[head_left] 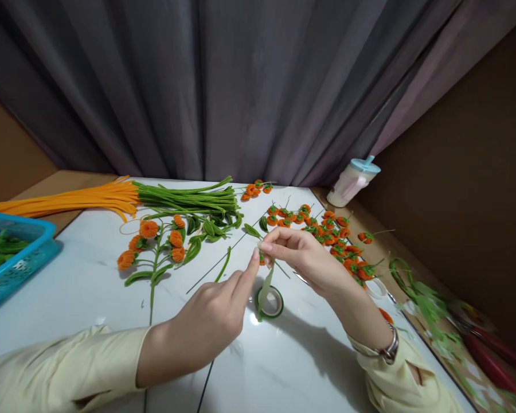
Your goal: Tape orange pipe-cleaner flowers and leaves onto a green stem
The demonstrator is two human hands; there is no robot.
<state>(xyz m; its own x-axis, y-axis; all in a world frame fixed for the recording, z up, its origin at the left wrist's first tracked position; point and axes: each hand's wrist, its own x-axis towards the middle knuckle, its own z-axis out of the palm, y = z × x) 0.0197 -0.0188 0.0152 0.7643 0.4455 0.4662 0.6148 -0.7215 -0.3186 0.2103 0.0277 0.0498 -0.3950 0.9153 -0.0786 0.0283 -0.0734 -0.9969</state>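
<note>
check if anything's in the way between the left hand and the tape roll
Nothing visible: white tabletop shows between the left hand and the tape roll, whose pale green strip rises toward the fingertips.

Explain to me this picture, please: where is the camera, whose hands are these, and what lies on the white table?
No machine here: a person works, filmed by a camera worn on their own head. The bare right hand pinches a thin green stem; the bare left hand has its fingertip close by. A pale green tape strip hangs toward a round green roll. On the white marbled table lie fuzzy orange flower heads and fuzzy green stems; a blue plastic basket stands at left.
</note>
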